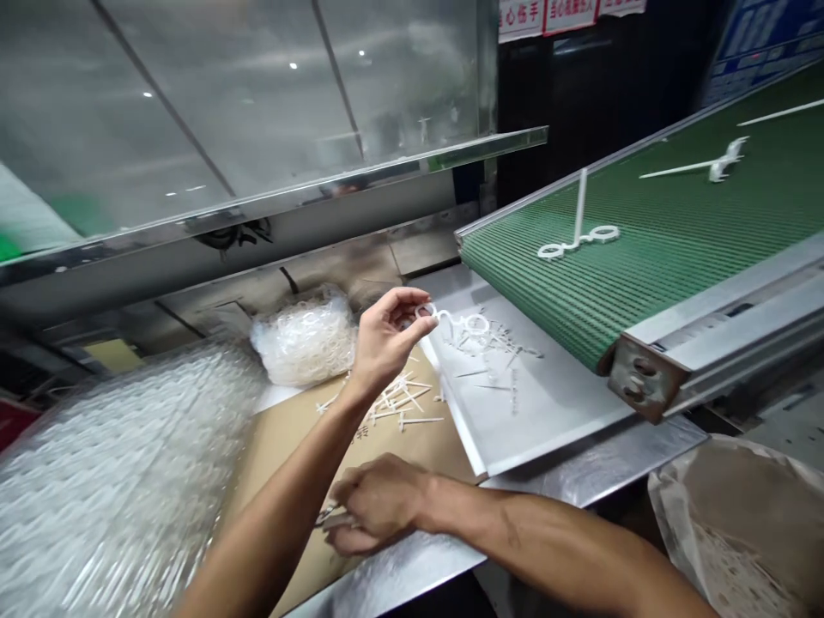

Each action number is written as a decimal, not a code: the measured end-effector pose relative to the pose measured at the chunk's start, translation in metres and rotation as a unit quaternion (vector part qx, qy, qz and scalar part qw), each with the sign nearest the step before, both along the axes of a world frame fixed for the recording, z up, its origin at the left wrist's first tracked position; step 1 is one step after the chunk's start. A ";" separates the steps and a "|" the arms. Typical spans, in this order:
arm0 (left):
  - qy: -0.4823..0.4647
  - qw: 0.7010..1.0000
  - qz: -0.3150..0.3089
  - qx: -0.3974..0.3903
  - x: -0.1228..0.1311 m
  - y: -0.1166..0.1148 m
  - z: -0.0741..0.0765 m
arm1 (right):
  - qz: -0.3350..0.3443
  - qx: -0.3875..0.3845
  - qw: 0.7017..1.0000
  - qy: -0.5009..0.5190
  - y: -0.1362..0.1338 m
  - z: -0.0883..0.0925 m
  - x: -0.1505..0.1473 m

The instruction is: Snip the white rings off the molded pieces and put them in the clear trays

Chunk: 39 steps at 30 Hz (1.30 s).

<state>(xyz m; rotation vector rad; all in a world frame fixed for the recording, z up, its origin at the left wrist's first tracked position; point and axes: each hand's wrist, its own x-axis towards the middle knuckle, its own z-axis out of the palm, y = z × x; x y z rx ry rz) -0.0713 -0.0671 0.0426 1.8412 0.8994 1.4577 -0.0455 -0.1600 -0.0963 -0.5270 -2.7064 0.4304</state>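
Observation:
My left hand point(384, 340) is raised above the cardboard sheet point(289, 438), fingers pinched on a white plastic two-ring part point(458, 321) held out over the metal tray point(547, 403). My right hand point(377, 502) rests low on the cardboard near the front edge, fingers curled around a small metal tool point(325, 517) that is mostly hidden. Several white plastic stems point(402, 402) lie scattered on the cardboard just beyond my left wrist. More thin white offcuts point(493, 348) lie on the tray.
A green conveyor belt point(675, 232) slopes up to the right, carrying a two-ring part with stem point(578, 239) and another piece point(714, 163). Clear bags of white parts sit at left point(122, 481) and behind point(305, 336). A sack point(747, 524) stands lower right. A metal hood overhangs the back.

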 end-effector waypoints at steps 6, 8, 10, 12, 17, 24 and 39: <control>0.046 0.968 0.230 0.083 -0.098 -0.097 -0.024 | -0.042 -0.008 0.999 0.000 0.008 0.000 0.004; 0.041 0.955 0.284 0.077 -0.128 -0.125 -0.045 | -0.071 -0.017 0.997 0.011 0.010 -0.001 0.004; 0.026 0.944 0.317 0.085 -0.148 -0.149 -0.065 | -0.099 -0.030 0.994 0.026 0.011 -0.002 0.005; 0.022 0.934 0.340 0.110 -0.158 -0.166 -0.080 | -0.119 -0.045 0.991 0.043 0.013 -0.003 0.005; 0.037 0.915 0.367 0.163 -0.167 -0.186 -0.105 | -0.137 -0.089 0.984 0.076 0.018 -0.006 0.003; 0.005 0.915 0.381 0.133 -0.185 -0.193 -0.116 | -0.129 -0.155 0.971 0.127 0.013 -0.001 0.003; -0.332 0.886 0.157 -0.283 -0.171 -0.169 -0.140 | -0.034 -0.305 0.947 0.090 -0.010 0.006 0.001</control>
